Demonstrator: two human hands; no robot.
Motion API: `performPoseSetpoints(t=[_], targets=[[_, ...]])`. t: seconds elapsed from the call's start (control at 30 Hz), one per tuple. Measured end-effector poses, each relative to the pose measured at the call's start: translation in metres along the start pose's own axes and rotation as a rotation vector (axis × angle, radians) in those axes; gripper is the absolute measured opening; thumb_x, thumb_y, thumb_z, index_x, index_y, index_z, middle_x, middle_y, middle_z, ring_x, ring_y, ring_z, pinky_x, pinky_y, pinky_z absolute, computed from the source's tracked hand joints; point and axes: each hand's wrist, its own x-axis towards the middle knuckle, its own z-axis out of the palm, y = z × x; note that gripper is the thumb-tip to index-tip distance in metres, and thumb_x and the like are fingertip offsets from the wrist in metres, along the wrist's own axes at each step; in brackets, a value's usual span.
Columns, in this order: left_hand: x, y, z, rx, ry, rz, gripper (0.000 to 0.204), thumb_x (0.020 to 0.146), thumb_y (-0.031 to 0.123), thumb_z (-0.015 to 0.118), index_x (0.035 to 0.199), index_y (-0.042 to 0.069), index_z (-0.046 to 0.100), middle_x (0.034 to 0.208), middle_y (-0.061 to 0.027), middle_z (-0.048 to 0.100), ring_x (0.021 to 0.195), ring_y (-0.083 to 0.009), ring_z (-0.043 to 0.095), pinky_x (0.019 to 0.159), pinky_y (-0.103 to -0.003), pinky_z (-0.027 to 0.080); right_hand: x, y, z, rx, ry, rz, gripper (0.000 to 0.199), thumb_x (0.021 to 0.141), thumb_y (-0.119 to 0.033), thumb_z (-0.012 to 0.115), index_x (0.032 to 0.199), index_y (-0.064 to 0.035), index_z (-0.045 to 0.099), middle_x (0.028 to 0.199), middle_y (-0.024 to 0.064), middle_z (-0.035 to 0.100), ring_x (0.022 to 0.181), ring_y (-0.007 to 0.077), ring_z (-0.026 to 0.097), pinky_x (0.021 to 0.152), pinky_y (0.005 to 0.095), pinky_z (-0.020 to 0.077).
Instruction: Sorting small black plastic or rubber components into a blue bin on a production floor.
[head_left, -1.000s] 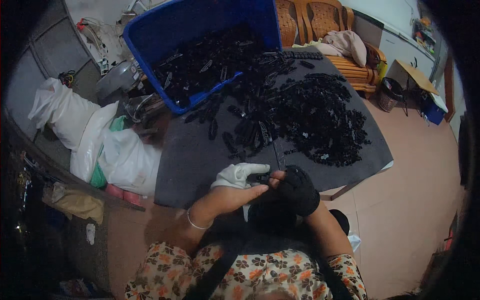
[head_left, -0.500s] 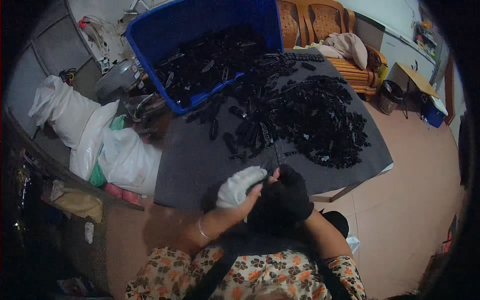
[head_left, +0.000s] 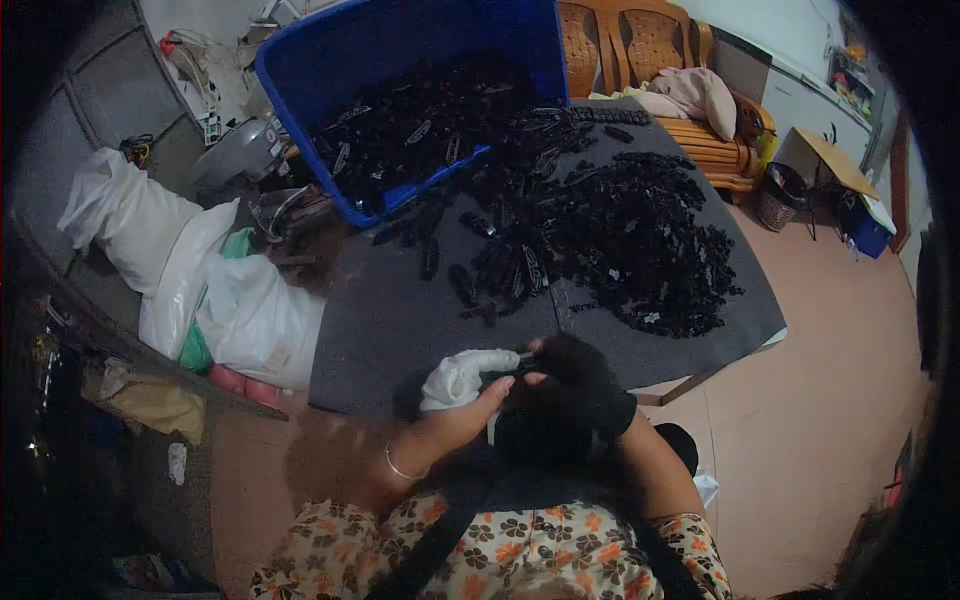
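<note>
pinching a small black plastic clip (head_left: pixel 512 366), left hand (head_left: pixel 462 412) and black-gloved right hand (head_left: pixel 575 400).

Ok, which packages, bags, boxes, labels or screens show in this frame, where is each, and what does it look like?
Blue bin: top centre, tilted open, rectangular, holding black parts.
White sacks: left of the grey mat, bulging, with some green showing between them.
Cardboard box: far right on the floor, brown, flaps open.
Woven basket: beside that box, small, round.
Blue container: far right, low, boxy.
No readable label or screen is visible.
</note>
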Motion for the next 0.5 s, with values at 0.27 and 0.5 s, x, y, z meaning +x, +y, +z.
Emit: performPoseSetpoints(t=[0.27,0.5], targets=[[0.012,0.006,-0.011,0.038,-0.198,0.025,0.027,0.081,0.013,0.065,0.104,0.000,0.061,0.096,-0.0123,0.063,0.087,-0.0196,0.061,0.075,-0.030,0.049,0.002,-0.002,-0.020,0.088,-0.530,0.443,0.027,0.074,-0.020,0.070,0.092,-0.0019,0.063,0.087,0.0161,0.063,0.079,0.0318,0.062,0.071,0.0359,0.0484],[0.086,-0.032,-0.050,0.686,0.006,0.167,0.046,0.078,0.036,0.066,0.112,0.006,0.058,0.104,-0.0180,0.061,0.094,-0.0330,0.059,0.080,-0.037,0.048,0.011,0.024,-0.046,-0.347,-0.626,0.224,0.033,0.076,-0.025,0.064,0.099,-0.0021,0.062,0.098,0.0210,0.062,0.088,0.0358,0.060,0.078,0.0428,0.0476]])
